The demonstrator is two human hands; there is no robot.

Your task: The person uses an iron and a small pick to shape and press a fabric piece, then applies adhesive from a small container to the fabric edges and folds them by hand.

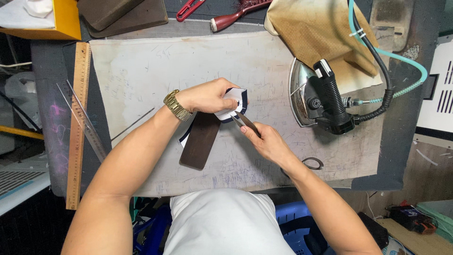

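The person's white shirt [222,222] is closest to the camera, at the bottom, and both bare arms reach up from it onto the big, scuffed white pressing mat [141,66] that covers the table.

The left hand [207,96], with a gold metal watch [177,105] on its wrist, is closed around a small folded piece of white and dark blue cloth [233,106]. The cloth sits near the middle of the mat. The right hand [266,140] is just below and right of the cloth. It pinches a thin metal tool with a sharp tip [245,121], and the tip touches the cloth.

A flat dark brown wooden block [200,140] lies on the mat under the left wrist, just below the cloth. A heavy silver and black steam iron [317,97] rests on the right part of the mat, with a black cord and a green hose. A long wooden ruler [77,123] lies just off the mat's left edge, with a clear plastic ruler [87,125] across it. A red hairbrush [236,14] lies above the mat's top edge.
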